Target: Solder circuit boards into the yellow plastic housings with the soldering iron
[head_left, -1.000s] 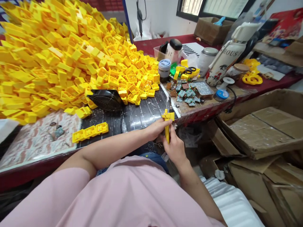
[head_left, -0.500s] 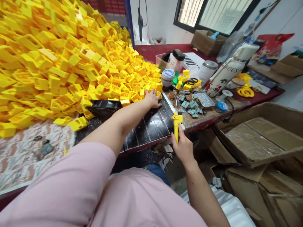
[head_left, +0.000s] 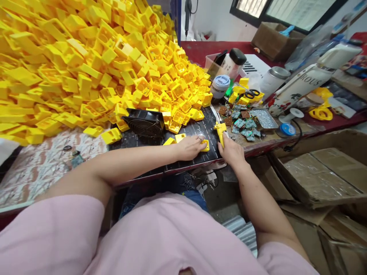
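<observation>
My left hand (head_left: 190, 148) is low over the black work surface, fingers curled onto a yellow plastic housing (head_left: 205, 146); its palm side is hidden. Two more yellow housings (head_left: 180, 138) lie just behind that hand. In my right hand (head_left: 233, 152) is a yellow soldering gun (head_left: 220, 131), held by its handle with the metal tip pointing away from me. Small circuit boards (head_left: 241, 123) with wires are heaped just beyond the right hand, beside a metal tray (head_left: 263, 118). A large pile of yellow housings (head_left: 109, 72) fills the left side.
A black fan (head_left: 146, 123) stands between the pile and my left arm. Cups, scissors (head_left: 252, 93), a tall flask (head_left: 301, 84) and a blue-labelled spool (head_left: 286, 130) stand at the right. Cardboard boxes (head_left: 323, 172) sit below the table's right edge.
My left hand has drawn back from the pile's edge toward me, and loose yellow housings now lie by it. The right hand still holds the soldering gun, now tilted more. The camera view has shifted.
</observation>
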`<state>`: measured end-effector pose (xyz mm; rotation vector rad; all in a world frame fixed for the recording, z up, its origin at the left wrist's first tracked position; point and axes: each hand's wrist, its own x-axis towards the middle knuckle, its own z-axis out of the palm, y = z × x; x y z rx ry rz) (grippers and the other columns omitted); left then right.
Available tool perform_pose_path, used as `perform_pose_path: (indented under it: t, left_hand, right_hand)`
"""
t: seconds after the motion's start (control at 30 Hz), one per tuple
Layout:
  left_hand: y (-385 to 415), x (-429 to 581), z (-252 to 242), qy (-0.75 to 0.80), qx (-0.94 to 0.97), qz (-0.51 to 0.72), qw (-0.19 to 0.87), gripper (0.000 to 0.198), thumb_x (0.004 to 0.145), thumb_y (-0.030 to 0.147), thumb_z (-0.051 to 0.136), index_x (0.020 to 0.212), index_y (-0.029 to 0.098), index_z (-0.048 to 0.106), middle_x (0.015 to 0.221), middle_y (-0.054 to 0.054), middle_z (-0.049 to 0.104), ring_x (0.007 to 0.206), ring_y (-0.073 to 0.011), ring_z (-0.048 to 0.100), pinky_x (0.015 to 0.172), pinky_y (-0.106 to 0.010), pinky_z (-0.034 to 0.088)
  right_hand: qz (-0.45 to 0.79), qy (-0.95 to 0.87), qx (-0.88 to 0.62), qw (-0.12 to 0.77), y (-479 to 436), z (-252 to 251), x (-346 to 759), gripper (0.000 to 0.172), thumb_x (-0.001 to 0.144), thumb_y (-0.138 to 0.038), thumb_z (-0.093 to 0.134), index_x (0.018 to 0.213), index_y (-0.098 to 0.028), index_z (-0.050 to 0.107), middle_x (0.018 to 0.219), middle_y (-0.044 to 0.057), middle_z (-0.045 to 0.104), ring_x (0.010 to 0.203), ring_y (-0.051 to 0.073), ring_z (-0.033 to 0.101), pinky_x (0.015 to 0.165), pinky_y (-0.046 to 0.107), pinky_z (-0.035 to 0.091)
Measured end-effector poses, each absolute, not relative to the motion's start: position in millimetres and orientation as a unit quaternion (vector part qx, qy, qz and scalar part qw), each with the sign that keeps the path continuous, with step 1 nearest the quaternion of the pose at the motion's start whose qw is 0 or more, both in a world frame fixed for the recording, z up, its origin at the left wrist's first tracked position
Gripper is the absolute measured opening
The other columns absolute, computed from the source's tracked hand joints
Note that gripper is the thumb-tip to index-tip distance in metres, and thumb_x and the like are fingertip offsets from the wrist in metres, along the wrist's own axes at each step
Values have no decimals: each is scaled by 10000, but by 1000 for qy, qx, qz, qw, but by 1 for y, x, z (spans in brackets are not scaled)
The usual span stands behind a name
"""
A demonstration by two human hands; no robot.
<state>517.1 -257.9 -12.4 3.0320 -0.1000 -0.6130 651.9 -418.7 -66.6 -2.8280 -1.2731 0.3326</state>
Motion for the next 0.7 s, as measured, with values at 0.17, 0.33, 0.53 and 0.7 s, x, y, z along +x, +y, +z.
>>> perform_pose_path:
  t: [0.17, 0.33, 0.53, 0.7]
  left_hand:
    - [-252, 472, -13, -79, 982, -168, 40, 451, 1015, 280, 513, 1448, 177, 586, 1563, -221, 508, 1351, -366, 562, 1065, -507, 458]
    - [-242, 463, -24, -101, 989, -102, 33, 451, 1027, 390, 537, 1429, 200, 611, 1462, -226, 597, 1259, -375, 602, 1075, -576, 390]
    - [-234, 466, -25, -165, 982, -84, 48, 362, 1022, 323, 513, 1296, 191, 709, 1131, -187, 715, 1003, -288, 647, 936, -449, 415]
    - [-227, 425, 2, -194, 966, 5, 169, 353, 993, 303, 520, 1199, 165, 770, 1019, -205, 730, 874, -292, 641, 789, -411, 437]
  right_hand:
    - [91, -417, -903, 45, -405, -47, 648, 579, 1015, -497, 458, 1434, -117, 579, 1241, 250, 660, 1076, 386, 676, 856, 475, 557]
    - [90, -519, -840, 130, -342, -34, 664, 710, 980, -431, 568, 1624, -221, 354, 1597, 171, 454, 1411, 343, 511, 1133, 485, 473]
    - [160, -544, -811, 144, -257, -52, 690, 638, 917, -417, 739, 1473, -184, 530, 1529, 155, 526, 1392, 321, 531, 1171, 544, 455]
    - [170, -520, -820, 168, -262, -62, 677, 526, 954, -428, 698, 1413, -205, 568, 1434, 130, 582, 1291, 298, 601, 1114, 555, 508]
